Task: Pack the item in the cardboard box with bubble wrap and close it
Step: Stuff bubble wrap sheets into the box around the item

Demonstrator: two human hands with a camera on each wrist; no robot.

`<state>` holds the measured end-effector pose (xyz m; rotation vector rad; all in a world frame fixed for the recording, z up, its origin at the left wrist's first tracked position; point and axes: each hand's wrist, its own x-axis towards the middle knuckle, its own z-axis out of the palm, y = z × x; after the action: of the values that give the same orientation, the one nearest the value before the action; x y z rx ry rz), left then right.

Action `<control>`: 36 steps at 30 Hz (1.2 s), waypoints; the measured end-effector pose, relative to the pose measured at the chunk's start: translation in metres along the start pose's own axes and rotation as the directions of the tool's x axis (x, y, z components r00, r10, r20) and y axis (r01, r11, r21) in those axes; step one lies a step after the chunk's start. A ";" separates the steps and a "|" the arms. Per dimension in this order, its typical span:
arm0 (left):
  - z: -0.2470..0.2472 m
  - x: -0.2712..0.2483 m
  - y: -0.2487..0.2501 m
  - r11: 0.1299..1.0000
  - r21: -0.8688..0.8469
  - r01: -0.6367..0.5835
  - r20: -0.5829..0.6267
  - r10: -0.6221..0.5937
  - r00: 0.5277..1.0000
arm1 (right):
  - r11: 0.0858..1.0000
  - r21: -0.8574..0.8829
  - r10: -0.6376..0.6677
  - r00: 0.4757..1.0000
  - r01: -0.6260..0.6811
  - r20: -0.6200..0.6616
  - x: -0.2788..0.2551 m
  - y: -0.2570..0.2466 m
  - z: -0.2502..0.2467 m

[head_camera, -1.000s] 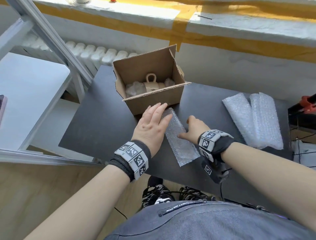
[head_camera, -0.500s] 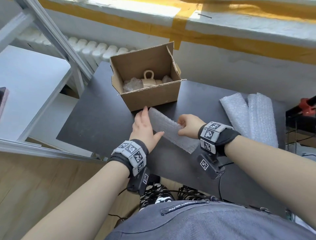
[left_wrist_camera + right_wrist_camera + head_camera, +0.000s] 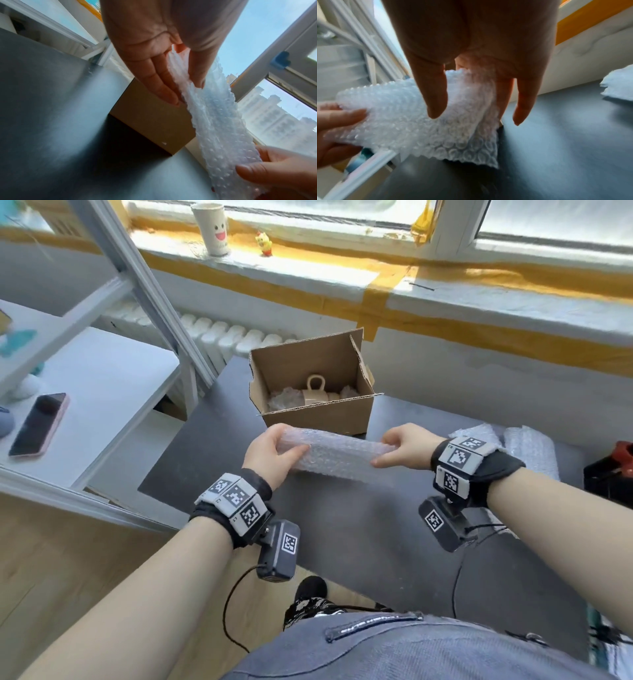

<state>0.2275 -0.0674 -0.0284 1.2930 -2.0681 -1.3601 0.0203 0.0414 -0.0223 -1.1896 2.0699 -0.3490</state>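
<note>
An open cardboard box (image 3: 318,416) stands on the dark table (image 3: 359,525). Inside it a beige mug-like item (image 3: 313,393) sits among crumpled bubble wrap. Just in front of the box, above the table, a strip of bubble wrap (image 3: 337,451) (image 3: 217,121) (image 3: 412,117) is stretched sideways between both hands. My left hand (image 3: 274,453) (image 3: 173,70) pinches its left end between thumb and fingers. My right hand (image 3: 402,446) (image 3: 471,88) pinches the right end.
More bubble wrap sheets (image 3: 524,446) lie at the table's right, beside a black and red object (image 3: 613,470). A white shelf (image 3: 96,392) with a phone (image 3: 39,424) stands to the left. A windowsill (image 3: 342,278) with a paper cup (image 3: 210,229) runs behind.
The bubble wrap strip lay on the table under both hands; both hands have lifted it and turned it sideways in front of the box. The head view has tilted up.
</note>
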 end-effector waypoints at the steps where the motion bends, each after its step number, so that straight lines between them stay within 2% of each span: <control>1: -0.005 0.000 0.003 0.999 -0.040 0.005 -0.017 -0.006 1.000 | 0.997 0.074 -0.002 1.000 0.003 -0.019 0.001 -0.001 -0.004; 3: -0.014 0.002 0.009 0.997 -0.083 0.002 -0.056 -0.007 0.998 | 0.942 0.335 0.022 0.997 0.003 -0.070 0.004 -0.004 -0.012; 5: -0.022 0.004 0.017 0.998 -0.062 -0.031 -0.092 0.025 0.995 | 0.817 0.575 0.035 0.992 0.041 -0.121 0.005 -0.009 -0.020; 8: -0.032 0.009 0.025 0.997 -0.010 -0.080 -0.172 0.078 0.982 | 0.612 0.780 0.031 0.981 0.134 -0.193 0.008 -0.022 -0.032; 9: -0.034 0.011 0.028 0.997 0.006 -0.083 -0.199 0.082 0.976 | 0.584 0.794 0.040 0.972 0.165 -0.232 0.010 -0.028 -0.036; 10: -0.036 0.014 0.030 0.996 0.032 -0.078 -0.224 0.083 0.971 | 0.601 0.774 0.052 0.957 0.198 -0.285 0.013 -0.035 -0.039; 13: -0.044 0.030 0.035 0.981 0.191 -0.044 -0.268 0.096 0.959 | 0.816 0.523 0.037 0.881 0.246 -0.472 0.021 -0.057 -0.048; 15: -0.050 0.041 0.041 0.955 0.295 -0.020 -0.290 0.110 0.951 | 0.933 0.308 0.016 0.830 0.189 -0.557 0.026 -0.073 -0.052; 17: -0.054 0.049 0.048 0.931 0.365 0.000 -0.313 0.122 0.942 | 0.977 0.169 -0.009 0.812 0.132 -0.584 0.030 -0.090 -0.055; 22: -0.060 0.067 0.059 0.865 0.500 0.027 -0.232 0.104 0.967 | 0.998 -0.041 0.019 0.851 -0.047 -0.526 0.046 -0.117 -0.052; 23: -0.060 0.069 0.060 0.834 0.552 0.020 -0.200 0.109 0.974 | 0.994 -0.072 0.029 0.861 -0.076 -0.508 0.048 -0.121 -0.051; 25: -0.058 0.073 0.060 0.718 0.696 -0.014 -0.139 0.154 0.978 | 0.985 -0.133 0.033 0.877 -0.109 -0.479 0.049 -0.128 -0.049; 27: -0.054 0.075 0.057 0.605 0.789 -0.108 -0.073 0.267 0.961 | 0.971 -0.212 0.008 0.894 -0.114 -0.447 0.051 -0.135 -0.043; 29: -0.049 0.078 0.052 0.525 0.812 -0.256 0.056 0.366 0.929 | 0.963 -0.242 0.006 0.904 -0.121 -0.428 0.055 -0.143 -0.037; 30: -0.045 0.079 0.049 0.493 0.810 -0.318 0.130 0.379 0.916 | 0.965 -0.229 0.024 0.910 -0.130 -0.414 0.058 -0.145 -0.034; 32: -0.036 0.079 0.045 0.483 0.794 -0.370 0.228 0.327 0.917 | 0.972 -0.170 0.083 0.919 -0.159 -0.385 0.064 -0.145 -0.032; 36: -0.019 0.082 0.043 0.489 0.807 -0.331 0.325 0.101 0.940 | 0.947 -0.090 0.269 0.915 -0.308 -0.300 0.072 -0.144 -0.035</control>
<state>0.1760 -0.1404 0.0028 1.0950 -3.1439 -0.2845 0.0650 -0.1004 0.0493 -0.9285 2.5164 -0.2511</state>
